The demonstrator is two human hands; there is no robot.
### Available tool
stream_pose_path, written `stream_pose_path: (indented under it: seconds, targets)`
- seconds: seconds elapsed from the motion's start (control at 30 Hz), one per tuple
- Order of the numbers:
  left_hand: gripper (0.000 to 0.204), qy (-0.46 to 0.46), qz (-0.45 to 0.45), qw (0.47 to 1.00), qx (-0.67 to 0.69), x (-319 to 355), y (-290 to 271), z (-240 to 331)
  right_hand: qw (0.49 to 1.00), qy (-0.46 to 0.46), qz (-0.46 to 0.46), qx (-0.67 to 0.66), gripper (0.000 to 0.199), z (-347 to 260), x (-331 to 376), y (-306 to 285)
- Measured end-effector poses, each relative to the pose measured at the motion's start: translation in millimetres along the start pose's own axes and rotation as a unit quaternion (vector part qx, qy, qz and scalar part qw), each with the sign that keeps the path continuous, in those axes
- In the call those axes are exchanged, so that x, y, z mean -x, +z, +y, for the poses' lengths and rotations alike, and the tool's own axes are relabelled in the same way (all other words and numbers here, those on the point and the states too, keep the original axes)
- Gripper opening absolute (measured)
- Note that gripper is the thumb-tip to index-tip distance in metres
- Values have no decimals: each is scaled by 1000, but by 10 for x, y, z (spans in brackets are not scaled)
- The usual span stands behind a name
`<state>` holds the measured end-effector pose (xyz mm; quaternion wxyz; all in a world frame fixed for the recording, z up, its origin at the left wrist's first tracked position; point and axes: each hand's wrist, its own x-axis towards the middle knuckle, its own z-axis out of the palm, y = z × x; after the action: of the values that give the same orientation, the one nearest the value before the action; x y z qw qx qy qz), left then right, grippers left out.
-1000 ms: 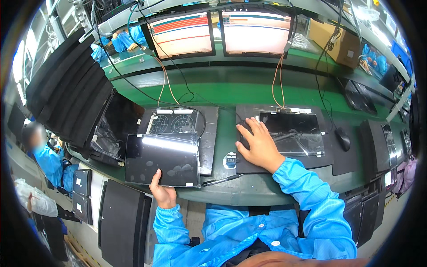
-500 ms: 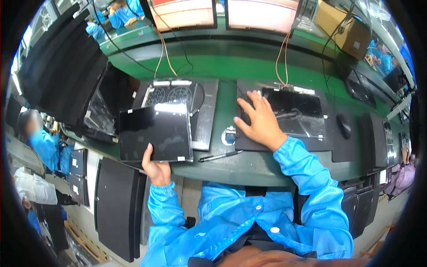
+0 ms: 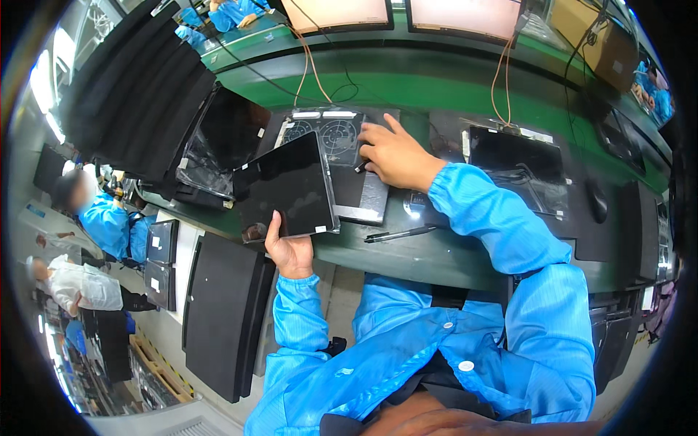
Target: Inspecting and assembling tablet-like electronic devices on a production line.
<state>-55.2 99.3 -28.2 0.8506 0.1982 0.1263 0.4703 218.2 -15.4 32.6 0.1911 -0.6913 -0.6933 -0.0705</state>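
Observation:
My left hand (image 3: 292, 254) grips the lower edge of a black flat display panel (image 3: 287, 190), thumb on its front and the other fingers beneath. The panel is tilted over a test fixture with round fan-like grilles (image 3: 338, 134) on a dark board. At the fixture's right side, my right hand (image 3: 400, 156) has its fingers curled in around the end of a short black cable (image 3: 360, 167); the fingers partly hide the grip. A second black display panel (image 3: 512, 156) lies on the dark mat to the right, under crumpled clear film.
A black pen (image 3: 400, 234) lies near the green bench's front edge. A mouse (image 3: 596, 201) sits at the right. Two lit monitors (image 3: 465, 16) stand at the back, with orange cables hanging down. More panels (image 3: 229, 131) lean at the left. Co-workers sit further off.
My right hand has left the right-hand panel and moved left to the fixture's cable. The left-hand panel has turned, its right side rising. The whole view has shifted.

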Motion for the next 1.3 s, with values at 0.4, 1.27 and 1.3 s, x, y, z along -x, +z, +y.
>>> stream_pose_path:
  seconds: [0.4,1.27,1.3]
  targets:
    - [33,3,14,1000,3,-98,-16,-8,961,11,157,-229,23,-492,96,-66]
    - [37,-209,-42,969,-122,-793,660,-215,991,128,37,-26,82,-365,191,-274]
    - [37,-204,-41,971,-120,-801,727,-138,989,141,30,-28,82,-335,184,-270]
